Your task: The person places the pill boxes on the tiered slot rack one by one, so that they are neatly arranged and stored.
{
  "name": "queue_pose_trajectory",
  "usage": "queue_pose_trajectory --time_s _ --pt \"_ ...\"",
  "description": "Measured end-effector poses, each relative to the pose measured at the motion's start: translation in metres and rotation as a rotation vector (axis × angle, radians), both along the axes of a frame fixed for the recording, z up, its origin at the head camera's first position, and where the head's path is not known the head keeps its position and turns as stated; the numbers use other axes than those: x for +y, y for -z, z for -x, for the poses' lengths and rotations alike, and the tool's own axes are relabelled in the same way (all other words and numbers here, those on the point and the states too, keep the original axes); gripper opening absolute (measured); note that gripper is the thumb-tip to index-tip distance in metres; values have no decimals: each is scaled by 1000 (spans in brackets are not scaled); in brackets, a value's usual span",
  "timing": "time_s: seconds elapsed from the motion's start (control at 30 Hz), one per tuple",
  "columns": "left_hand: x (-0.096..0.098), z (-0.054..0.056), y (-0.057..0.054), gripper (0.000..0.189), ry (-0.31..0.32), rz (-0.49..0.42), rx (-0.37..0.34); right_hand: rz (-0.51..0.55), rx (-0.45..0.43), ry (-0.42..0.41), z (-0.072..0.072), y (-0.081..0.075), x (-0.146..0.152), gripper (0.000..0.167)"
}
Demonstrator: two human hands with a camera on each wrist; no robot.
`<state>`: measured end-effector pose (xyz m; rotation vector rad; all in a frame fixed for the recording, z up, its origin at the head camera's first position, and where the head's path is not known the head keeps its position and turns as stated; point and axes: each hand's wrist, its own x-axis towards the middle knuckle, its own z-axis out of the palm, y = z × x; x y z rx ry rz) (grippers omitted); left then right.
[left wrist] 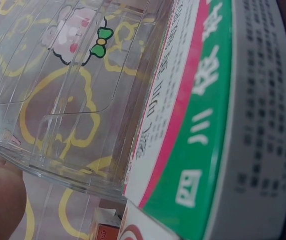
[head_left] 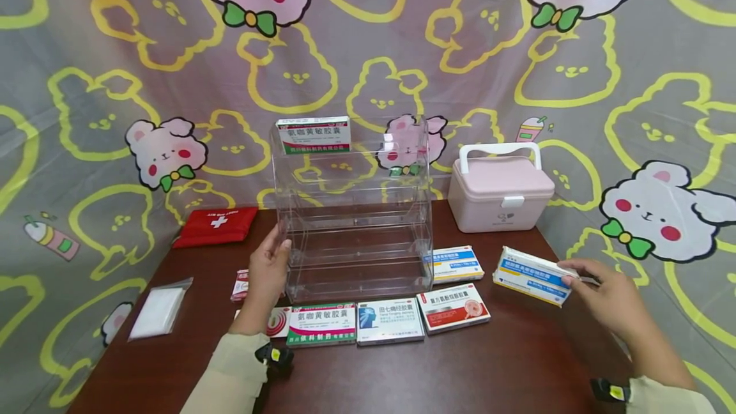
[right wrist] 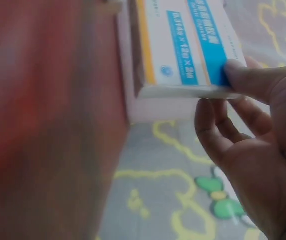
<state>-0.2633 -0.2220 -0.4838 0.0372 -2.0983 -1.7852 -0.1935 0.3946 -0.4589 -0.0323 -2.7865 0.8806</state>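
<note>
R hand (head_left: 604,296) is pinching a white-blue-yellow rect. cardboard box (head_left: 530,275) by its R end; L hand (head_left: 269,268) is gripping a clear plastic tiered rack (head_left: 359,287) by its L wall. A flat white-blue carton (head_left: 458,264) is lying btwn box & rack, w/ a pink plastic case (head_left: 500,190) standing behind, on a dark-brown table (head_left: 460,375) backed by grey cartoon-print cloth (head_left: 368,34). Held box is hovering R of rack, long axis running L–R, dipping R, printed face toward wearer.

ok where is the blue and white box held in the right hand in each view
Head: the box is right of centre, below mid-height, in the right hand.
Left wrist: not in it.
Right wrist: at the top, cut off by the upper edge.
Shared landmark: the patterned backdrop, in all three.
</note>
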Motion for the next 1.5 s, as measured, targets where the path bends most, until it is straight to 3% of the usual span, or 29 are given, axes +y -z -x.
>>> queue_pose_trajectory --time_s 0.17,0.3,0.4,0.5,0.63,0.7,0.83,1.0,1.2,1.37,1.5 --pt "0 0 -1 54 1 -6 -8 69 110 -17 15 -29 -19 37" --pt "0 -1 -3 54 5 -13 -4 184 223 -104 35 -64 -44 34" --pt "1 0 -2 54 3 -16 -1 331 301 -199 56 -91 -70 32" --pt "0 0 -1 54 1 -22 0 568 355 -299 78 -116 -98 28" --pt "-1 0 -1 54 -5 -24 -2 812 412 -378 108 -150 -135 23" --pt "-1 0 -1 55 -8 -21 -13 858 434 -388 120 -164 -150 21" --pt "0 -1 -2 56 -4 -12 -33 880 478 -379 141 -187 -177 19" --pt "-2 -2 -1 56 0 6 -43 744 534 -315 162 -204 -205 17" --pt "-4 -6 3 55 -18 31 -33 741 533 -318 181 -213 -227 17" --pt "1 -3 4 55 7 2 10 679 504 -271 192 -218 -231 18" --pt "0 -1 2 54 -1 -16 32 697 480 -276 198 -218 -234 19"
